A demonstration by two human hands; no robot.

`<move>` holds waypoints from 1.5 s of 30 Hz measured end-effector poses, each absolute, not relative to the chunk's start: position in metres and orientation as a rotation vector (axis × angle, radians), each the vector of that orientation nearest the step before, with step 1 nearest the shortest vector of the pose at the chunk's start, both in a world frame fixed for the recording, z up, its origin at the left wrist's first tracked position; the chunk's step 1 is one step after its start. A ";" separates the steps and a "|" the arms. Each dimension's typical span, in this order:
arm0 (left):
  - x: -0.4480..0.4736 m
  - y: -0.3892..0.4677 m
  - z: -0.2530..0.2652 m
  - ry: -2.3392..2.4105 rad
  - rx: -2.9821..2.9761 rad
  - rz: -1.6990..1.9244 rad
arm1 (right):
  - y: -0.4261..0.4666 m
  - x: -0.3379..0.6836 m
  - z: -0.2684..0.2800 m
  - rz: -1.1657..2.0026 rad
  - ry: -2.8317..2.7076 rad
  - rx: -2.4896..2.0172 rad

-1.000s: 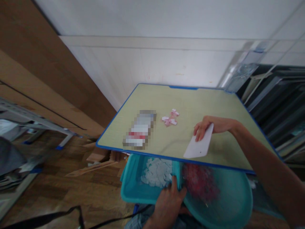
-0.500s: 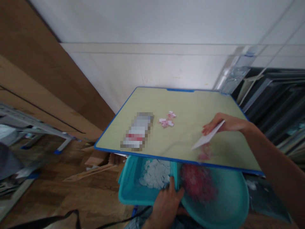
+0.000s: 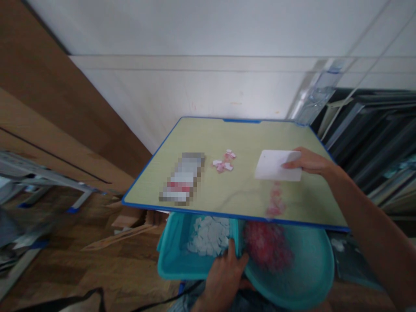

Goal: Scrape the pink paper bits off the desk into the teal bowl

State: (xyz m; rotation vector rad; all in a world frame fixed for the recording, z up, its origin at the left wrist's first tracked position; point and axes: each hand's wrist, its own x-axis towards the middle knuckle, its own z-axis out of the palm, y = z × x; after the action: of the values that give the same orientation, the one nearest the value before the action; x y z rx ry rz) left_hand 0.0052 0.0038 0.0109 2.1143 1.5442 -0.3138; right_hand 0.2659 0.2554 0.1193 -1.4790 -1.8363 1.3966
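Note:
A white card (image 3: 276, 165) is pinched in my right hand (image 3: 300, 161), held above the right part of the table. Below it, small translucent pink pieces (image 3: 275, 206) lie in a trail near the front edge. My left hand (image 3: 225, 273) grips the adjoining rims of two teal tubs, index finger over one and thumb at the other. The rectangular tub (image 3: 182, 275) holds many white chips (image 3: 210, 236). In the round basin (image 3: 316, 277) lies a heap of pink-red pieces (image 3: 268, 247). Mid-table rests a small cluster of pink pieces with white tabs (image 3: 223, 164).
The folding table (image 3: 201, 134) has a blue edge and stands against a white wall. A blurred-out flat object (image 3: 183, 177) lies on its left side. A clear bottle (image 3: 316, 97) stands at the back right corner. Dark flat panels (image 3: 373, 117) lean at the right.
My right hand has turned the card from nearly edge-on to face-on and raised it slightly off the pink trail. My left hand keeps its hold on the tubs. The view has shifted slightly.

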 end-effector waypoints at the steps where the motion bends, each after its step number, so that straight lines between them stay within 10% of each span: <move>1: 0.005 0.004 0.012 1.539 2.110 -0.323 | 0.251 0.265 0.120 1.413 -1.881 -1.471; 45: 0.006 0.003 0.009 1.556 2.175 -0.298 | 0.120 0.280 0.121 1.246 -2.143 -1.486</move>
State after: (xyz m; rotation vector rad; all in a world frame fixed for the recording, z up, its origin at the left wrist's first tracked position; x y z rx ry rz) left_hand 0.0061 0.0032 0.0089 2.1752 1.5556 -0.2978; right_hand 0.2796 0.1195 0.1212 -1.4856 -2.1427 1.2463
